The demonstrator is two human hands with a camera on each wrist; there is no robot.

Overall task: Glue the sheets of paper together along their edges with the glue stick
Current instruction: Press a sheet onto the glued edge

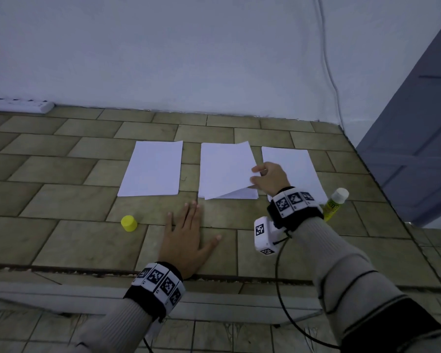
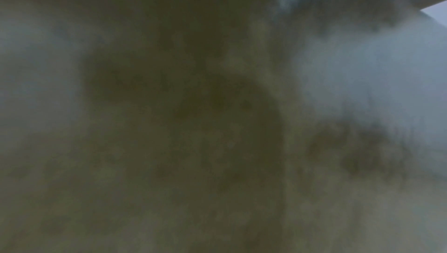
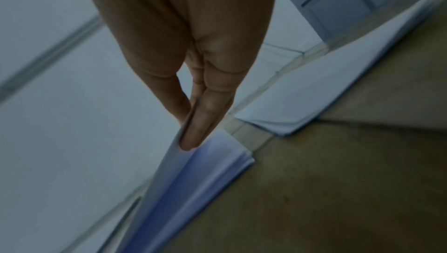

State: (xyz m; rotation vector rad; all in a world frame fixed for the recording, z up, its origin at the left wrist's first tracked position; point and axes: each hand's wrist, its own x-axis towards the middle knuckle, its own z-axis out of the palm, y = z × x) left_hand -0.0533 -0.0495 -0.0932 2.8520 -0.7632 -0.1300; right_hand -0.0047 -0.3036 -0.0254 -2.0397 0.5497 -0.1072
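One limp top sheet (image 1: 224,169) is lifting at its right edge, right hand (image 1: 270,178) pinching it thumb-to-fingers; left hand (image 1: 186,238) is lying flat, fingers straight.

Left hand (image 1: 186,235) flat, palm down, fingers spread, right hand (image 1: 270,178) reaching forward, thumb and fingers (image 3: 196,129) pinched together, both forearms sleeved

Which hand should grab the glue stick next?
Probably the left hand: it lies flat and free on the table. But the glue stick stands far right, behind the right hand, which is pinching the top sheet of the middle pile, so it's a reach across.
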